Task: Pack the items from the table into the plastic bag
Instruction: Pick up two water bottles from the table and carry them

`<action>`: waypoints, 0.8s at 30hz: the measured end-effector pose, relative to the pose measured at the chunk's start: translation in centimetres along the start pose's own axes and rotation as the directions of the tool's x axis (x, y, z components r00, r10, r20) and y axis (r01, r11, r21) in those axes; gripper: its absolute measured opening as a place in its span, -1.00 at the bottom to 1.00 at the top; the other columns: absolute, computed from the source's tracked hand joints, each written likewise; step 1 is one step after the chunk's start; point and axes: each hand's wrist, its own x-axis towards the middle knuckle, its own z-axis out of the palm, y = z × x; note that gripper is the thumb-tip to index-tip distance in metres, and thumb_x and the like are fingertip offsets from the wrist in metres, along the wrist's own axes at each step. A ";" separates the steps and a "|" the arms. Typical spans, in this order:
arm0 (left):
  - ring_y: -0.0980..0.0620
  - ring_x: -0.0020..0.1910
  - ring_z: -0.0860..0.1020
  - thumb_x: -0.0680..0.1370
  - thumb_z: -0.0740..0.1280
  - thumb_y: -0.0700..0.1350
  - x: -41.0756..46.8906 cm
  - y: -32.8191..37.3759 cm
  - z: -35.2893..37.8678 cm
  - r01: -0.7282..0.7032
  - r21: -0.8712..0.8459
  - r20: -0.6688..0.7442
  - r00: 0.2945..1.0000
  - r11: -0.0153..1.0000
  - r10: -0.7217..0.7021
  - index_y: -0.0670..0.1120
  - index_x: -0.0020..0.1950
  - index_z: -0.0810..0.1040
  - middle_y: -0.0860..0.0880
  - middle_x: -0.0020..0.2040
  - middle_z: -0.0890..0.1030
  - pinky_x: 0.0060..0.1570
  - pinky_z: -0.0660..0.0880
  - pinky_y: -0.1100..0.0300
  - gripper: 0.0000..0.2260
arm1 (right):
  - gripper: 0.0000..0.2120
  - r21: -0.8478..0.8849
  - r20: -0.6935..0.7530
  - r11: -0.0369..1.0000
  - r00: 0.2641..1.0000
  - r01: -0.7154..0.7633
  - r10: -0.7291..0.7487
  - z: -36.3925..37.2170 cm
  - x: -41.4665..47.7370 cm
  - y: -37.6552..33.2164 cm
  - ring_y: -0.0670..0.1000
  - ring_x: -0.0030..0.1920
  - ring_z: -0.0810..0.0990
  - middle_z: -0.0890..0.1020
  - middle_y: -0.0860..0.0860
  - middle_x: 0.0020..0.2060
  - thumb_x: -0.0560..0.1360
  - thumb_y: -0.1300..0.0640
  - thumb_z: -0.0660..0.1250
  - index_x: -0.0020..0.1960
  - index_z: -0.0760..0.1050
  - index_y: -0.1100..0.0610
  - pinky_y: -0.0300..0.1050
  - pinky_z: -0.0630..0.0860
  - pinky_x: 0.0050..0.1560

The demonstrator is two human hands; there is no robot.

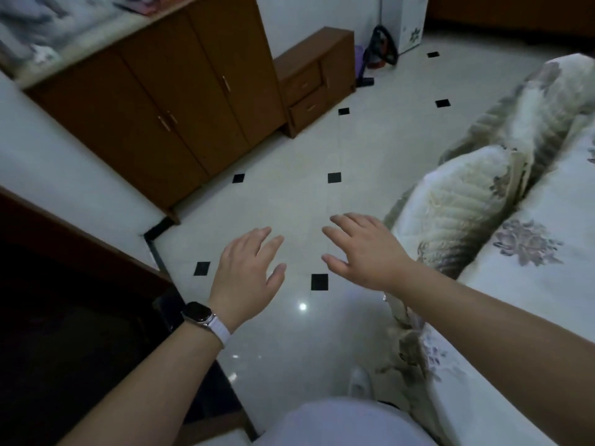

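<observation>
My left hand [246, 273] and my right hand [360, 252] are held out in front of me over the tiled floor, palms down, fingers spread, with nothing in either. A watch with a white strap [206, 318] is on my left wrist. No plastic bag and no items are in view. A dark wooden surface [74, 317], possibly a table, lies at the lower left, too dark to show anything on it.
A brown wooden wardrobe [161, 101] and a low drawer cabinet [314, 78] stand against the far wall. A bed with a floral quilt [528, 239] and a rolled blanket [463, 194] fills the right side. White floor tiles with black insets [302, 194] lie between.
</observation>
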 end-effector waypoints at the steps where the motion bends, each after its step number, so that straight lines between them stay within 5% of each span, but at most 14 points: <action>1: -0.14 0.32 0.47 0.56 0.20 0.10 1.3 -0.7 -0.2 0.005 0.014 0.003 1.000 1.000 -0.005 -0.08 0.38 0.51 -0.13 0.37 0.51 0.28 0.40 -0.11 -0.55 | -0.47 0.002 -0.001 1.000 1.000 0.002 -0.002 0.0 1.4 0.4 0.20 0.26 0.50 0.55 0.13 0.27 0.51 -0.22 0.13 0.26 0.52 0.12 0.09 0.42 0.22; 10: -0.15 0.32 0.48 0.56 0.18 0.12 11.8 -3.8 0.8 -0.048 0.026 -0.023 0.999 0.999 0.048 -0.06 0.37 0.51 -0.12 0.36 0.52 0.26 0.42 -0.13 -0.55 | -0.48 -0.041 -0.029 0.999 0.999 -0.031 0.030 0.2 9.2 5.0 0.19 0.27 0.49 0.55 0.13 0.27 0.51 -0.22 0.14 0.28 0.50 0.11 0.10 0.43 0.24; 24: -0.15 0.27 0.51 0.55 0.20 0.09 35.4 -17.0 9.3 -0.297 -0.147 -0.123 0.952 0.943 0.280 -0.07 0.32 0.56 -0.12 0.31 0.55 0.26 0.42 -0.09 -0.58 | -0.47 -0.189 -0.040 0.942 0.960 -0.279 0.276 4.3 28.4 12.6 0.21 0.23 0.52 0.57 0.12 0.23 0.51 -0.22 0.13 0.26 0.54 0.12 0.09 0.45 0.22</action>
